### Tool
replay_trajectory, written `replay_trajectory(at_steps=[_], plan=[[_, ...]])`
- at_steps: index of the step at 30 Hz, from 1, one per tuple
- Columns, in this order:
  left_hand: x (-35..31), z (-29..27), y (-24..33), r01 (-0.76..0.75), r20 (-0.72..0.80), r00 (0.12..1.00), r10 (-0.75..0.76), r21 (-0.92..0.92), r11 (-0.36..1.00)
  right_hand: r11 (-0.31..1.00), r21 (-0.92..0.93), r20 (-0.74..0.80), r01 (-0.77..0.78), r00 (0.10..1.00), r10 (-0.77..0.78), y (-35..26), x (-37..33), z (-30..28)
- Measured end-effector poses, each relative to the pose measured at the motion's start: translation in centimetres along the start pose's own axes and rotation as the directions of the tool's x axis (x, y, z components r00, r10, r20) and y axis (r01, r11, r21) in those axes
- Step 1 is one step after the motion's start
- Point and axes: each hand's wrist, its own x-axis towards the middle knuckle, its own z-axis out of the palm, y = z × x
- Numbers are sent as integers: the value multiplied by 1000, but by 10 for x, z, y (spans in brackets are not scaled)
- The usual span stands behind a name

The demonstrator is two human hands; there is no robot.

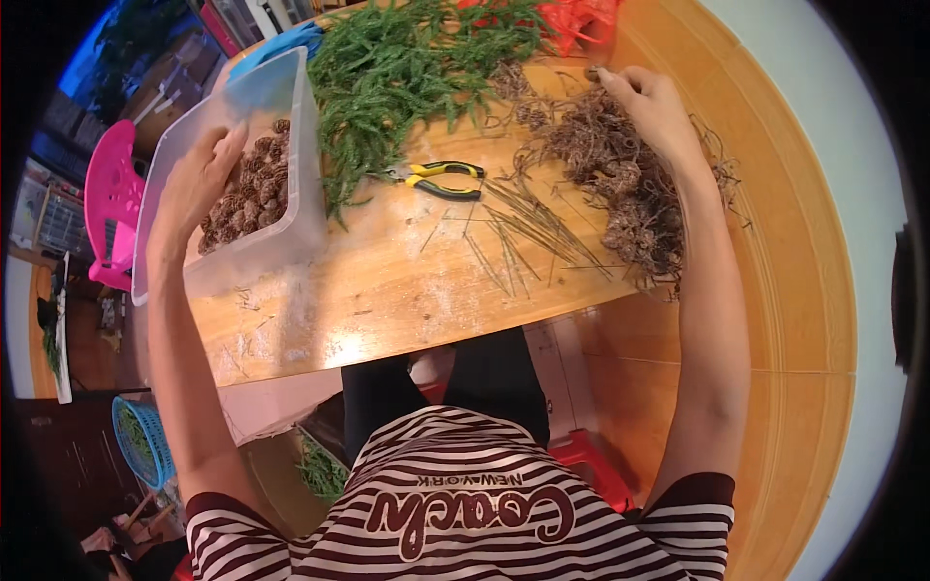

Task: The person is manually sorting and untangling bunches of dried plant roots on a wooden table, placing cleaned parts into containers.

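Note:
My left hand (205,165) reaches into a clear plastic bin (308,145). Its fingers are loosely stretched over a heap of small brown pine cones (257,189), and I see nothing held in them. On the right, my right hand (651,108) is closed in a pinch at the far side of a tangled brown pile of pine cones with thin, wiry stems (620,174). A small dark brown piece, apparently a pine cone (592,75), shows at the thumb and fingertip; most of it is hidden.
Yellow-and-black pliers (441,181) lie mid-table beside scattered thin sticks (542,228). Green artificial sprigs (387,87) cover the far side, near a red plastic bag (586,24) and something blue (276,53). A pink chair (111,198) and a blue basket (143,441) stand left.

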Motion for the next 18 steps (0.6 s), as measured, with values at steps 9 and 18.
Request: replay_trajectory(at_steps=[9, 18], plan=[[-26, 50, 47, -461, -370, 836, 405, -76, 884, 874, 377, 237, -306, 944, 228, 0, -13, -27], [-80, 198, 173, -415, 227, 758, 611, -555, 721, 851, 405, 191, -334, 941, 279, -10, -20, -14]])
